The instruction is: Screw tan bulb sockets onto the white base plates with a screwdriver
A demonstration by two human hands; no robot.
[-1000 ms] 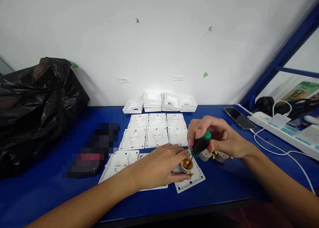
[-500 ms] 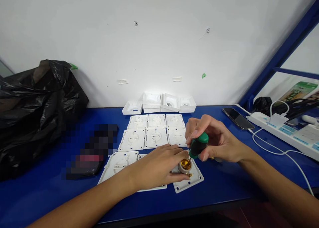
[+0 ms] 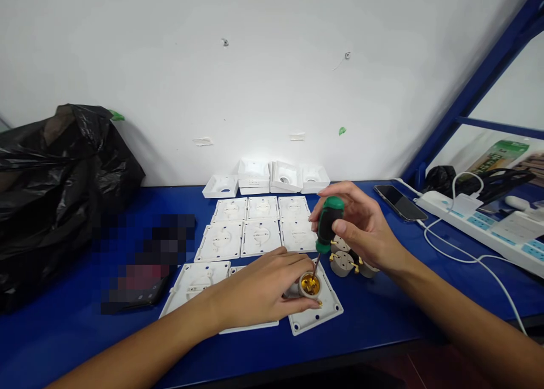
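Observation:
My left hand (image 3: 272, 287) is closed around a round lamp socket (image 3: 309, 285) with a brass-coloured inside. The socket rests on a square white plate (image 3: 325, 309) at the front of the bench. In my right hand (image 3: 361, 222) is a short screwdriver (image 3: 330, 222) with a green and black handle, held between thumb and fingers. Its thin shaft slants down into the socket; the tip is hard to make out. Several loose lamp sockets (image 3: 342, 263) with brass terminals stand beside my right hand, partly hidden by it. More white plates (image 3: 261, 236) lie in rows beyond my left hand.
White square boxes (image 3: 254, 176) with round holes are stacked against the wall. A black plastic bag (image 3: 63, 190) fills the left side, with a blurred dark object (image 3: 148, 287) near it. At right are a phone (image 3: 399, 202), a power strip (image 3: 480, 222) and white cables.
My right hand has shifted its fingers round the screwdriver, which now stands more upright. The loose sockets behind that hand show more. The whole view has moved slightly.

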